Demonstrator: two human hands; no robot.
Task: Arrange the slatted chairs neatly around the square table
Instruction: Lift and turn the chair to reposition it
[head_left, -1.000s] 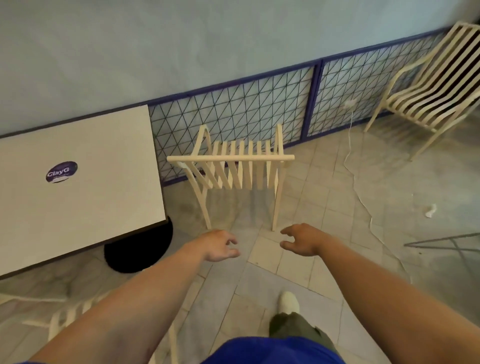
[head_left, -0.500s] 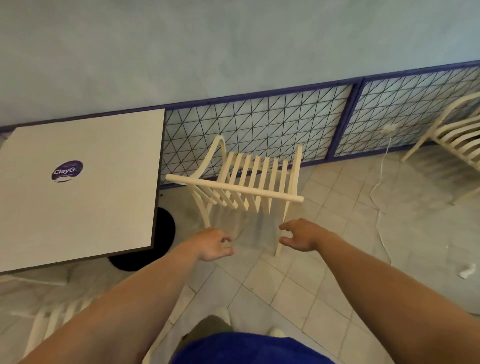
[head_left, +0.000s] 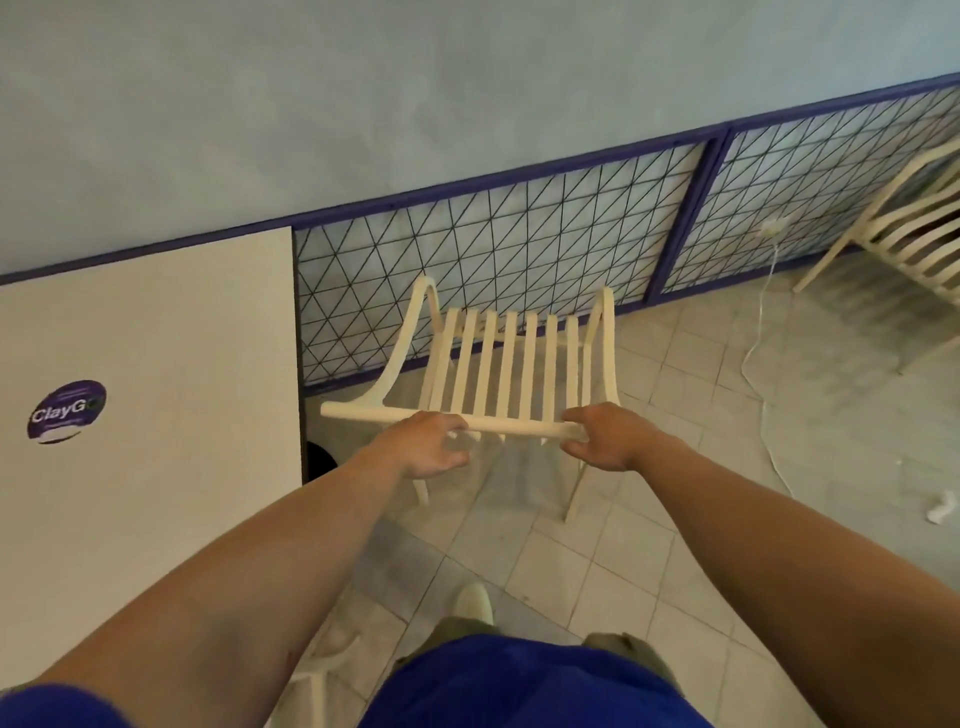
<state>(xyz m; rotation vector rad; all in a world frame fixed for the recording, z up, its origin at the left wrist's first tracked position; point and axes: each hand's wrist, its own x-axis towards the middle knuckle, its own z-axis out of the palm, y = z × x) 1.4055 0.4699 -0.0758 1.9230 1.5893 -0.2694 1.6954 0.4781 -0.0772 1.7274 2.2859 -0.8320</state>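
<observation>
The square table (head_left: 156, 415) stood at your left, against the wall (head_left: 363, 104). Just beside its right edge stood the slatted chair (head_left: 509, 374), backrest toward you. A second chair (head_left: 914, 234) stood well apart, far right. Your left hand (head_left: 426, 449) and right hand (head_left: 602, 436) each gripped the nearer chair's top rail (head_left: 514, 427), fingers curled over it.

"clayg" sticker (head_left: 66, 412) (on table (head_left: 182, 415))
</observation>
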